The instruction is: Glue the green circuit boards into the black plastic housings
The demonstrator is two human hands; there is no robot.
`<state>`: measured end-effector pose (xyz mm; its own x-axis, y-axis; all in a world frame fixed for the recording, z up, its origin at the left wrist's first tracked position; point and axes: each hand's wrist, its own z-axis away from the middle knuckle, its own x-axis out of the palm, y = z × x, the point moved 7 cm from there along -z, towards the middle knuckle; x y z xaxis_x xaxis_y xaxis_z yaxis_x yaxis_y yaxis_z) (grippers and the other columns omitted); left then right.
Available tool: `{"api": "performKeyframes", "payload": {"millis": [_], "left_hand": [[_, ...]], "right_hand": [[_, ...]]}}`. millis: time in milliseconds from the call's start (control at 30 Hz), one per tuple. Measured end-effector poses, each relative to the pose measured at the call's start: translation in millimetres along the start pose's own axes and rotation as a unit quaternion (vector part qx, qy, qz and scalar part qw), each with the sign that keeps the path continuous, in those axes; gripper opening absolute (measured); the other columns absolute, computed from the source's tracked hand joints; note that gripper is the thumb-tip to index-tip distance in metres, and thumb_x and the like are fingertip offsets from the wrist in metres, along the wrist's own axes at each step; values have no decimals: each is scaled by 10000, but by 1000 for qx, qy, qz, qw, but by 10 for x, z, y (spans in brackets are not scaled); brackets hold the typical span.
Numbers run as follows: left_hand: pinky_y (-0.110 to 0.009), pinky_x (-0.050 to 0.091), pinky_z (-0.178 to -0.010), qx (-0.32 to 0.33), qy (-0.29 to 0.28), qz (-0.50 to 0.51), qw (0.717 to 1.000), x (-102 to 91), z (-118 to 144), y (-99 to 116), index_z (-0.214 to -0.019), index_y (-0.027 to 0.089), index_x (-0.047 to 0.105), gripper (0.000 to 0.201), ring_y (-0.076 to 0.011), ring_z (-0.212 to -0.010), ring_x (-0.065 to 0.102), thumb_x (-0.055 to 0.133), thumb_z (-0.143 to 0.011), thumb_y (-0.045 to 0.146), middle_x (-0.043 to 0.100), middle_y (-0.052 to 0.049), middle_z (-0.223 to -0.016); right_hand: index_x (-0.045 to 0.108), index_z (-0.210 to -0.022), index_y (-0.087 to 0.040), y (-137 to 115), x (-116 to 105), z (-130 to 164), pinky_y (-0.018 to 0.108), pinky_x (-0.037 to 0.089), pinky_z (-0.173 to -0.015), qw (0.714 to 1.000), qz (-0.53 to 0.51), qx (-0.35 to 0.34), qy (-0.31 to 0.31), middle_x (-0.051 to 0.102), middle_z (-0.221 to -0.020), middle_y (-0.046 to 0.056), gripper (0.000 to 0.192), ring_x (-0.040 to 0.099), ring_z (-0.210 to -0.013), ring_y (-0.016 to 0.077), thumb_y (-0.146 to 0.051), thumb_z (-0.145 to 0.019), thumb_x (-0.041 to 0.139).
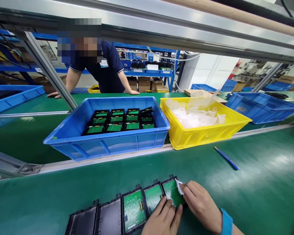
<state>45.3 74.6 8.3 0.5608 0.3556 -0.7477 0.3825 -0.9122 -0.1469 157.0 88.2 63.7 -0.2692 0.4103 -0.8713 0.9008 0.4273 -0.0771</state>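
A row of black plastic cases lies on the green work surface; two at the left, one of them a grey-faced case (109, 217), show no circuit board. Three others show green circuit boards, such as the circuit board (134, 209) in the middle. My right hand (201, 202) pinches a small white wipe (179, 187), perhaps paper or cloth, against the top right corner of the rightmost circuit board (171, 189). My left hand (163, 218) rests with fingers stretched over the lower edges of the two rightmost cases. It covers part of them.
Behind the cases stand a blue bin (107, 142) of cased circuit boards and a yellow bin (210, 132) of crumpled white sheets. A blue pen-like tool (226, 158) lies right. Another person (107, 71) leans on the far bench. Metal rails (49, 68) frame the bench.
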Motion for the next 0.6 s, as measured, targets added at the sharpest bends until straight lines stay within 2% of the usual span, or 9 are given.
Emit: {"api": "performKeyframes", "payload": {"millis": [133, 333, 533, 600], "left_hand": [[-365, 347, -1052, 6, -21, -4, 1000, 21, 4, 6, -1200, 133, 581, 407, -195, -954, 608, 452, -967, 441, 684, -21, -905], [-364, 326, -1063, 2, -12, 5, 1000, 3, 3, -11, -1174, 140, 603, 381, -188, -943, 607, 427, -973, 413, 693, -18, -904], [-371, 329, -1071, 12, -61, 12, 998, 111, 61, 21, -1246, 131, 575, 436, -199, -995, 603, 469, -960, 443, 700, -31, -965], [-370, 321, -1079, 8, -62, 18, 998, 113, 62, 19, -1250, 133, 577, 426, -199, -1002, 598, 462, -965, 428, 702, -30, -971]], "right_hand": [[539, -924, -143, 8, 0, -20, 283, 394, -586, 1000, 7, -4, 1, 515, -717, 32, 242, 461, -632, 161, -115, -1003, 312], [545, -935, -137, 8, 4, -30, 284, 380, -573, 1000, 15, -7, 1, 504, -707, 30, 236, 440, -622, 162, -111, -998, 320], [544, -921, -138, 8, 7, -56, 282, 375, -566, 1000, 19, -13, 3, 494, -695, 27, 241, 434, -618, 163, -98, -992, 317], [547, -929, -136, 11, 6, -64, 284, 374, -564, 1000, 19, -14, 2, 495, -696, 28, 239, 435, -617, 164, -93, -990, 320]]}}
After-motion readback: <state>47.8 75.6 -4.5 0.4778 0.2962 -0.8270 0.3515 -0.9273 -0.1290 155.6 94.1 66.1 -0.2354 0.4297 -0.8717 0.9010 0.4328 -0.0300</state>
